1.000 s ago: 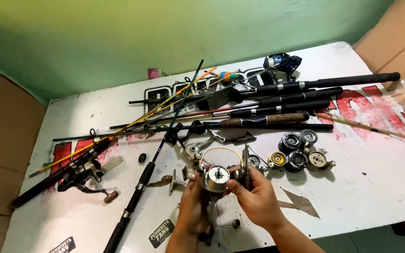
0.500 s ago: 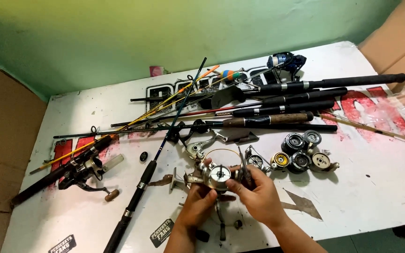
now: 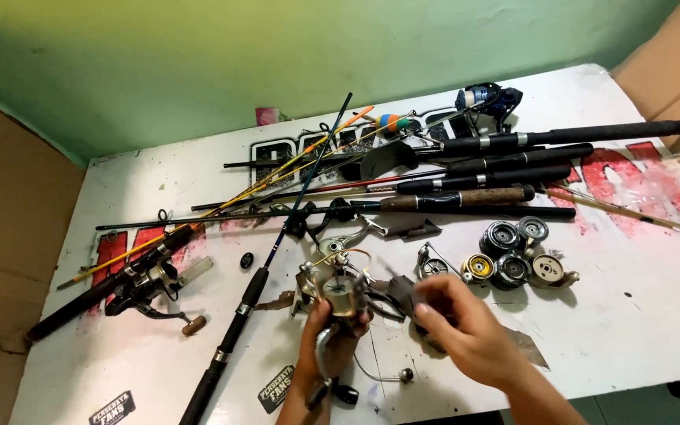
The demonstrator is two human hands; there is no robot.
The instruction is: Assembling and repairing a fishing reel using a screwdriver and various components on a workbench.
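White table [image 3: 639,330], metallic round reel [image 3: 338,293]

Two bare arms come up from the bottom edge of the view. The left hand [image 3: 332,338] has no glove, no ring and no watch that can be seen. The right hand [image 3: 466,334] is bare too, and a bit blurred. Below each hand, the wrist and forearm show no sleeve, no band and no cloth. Nothing else of the person can be seen.
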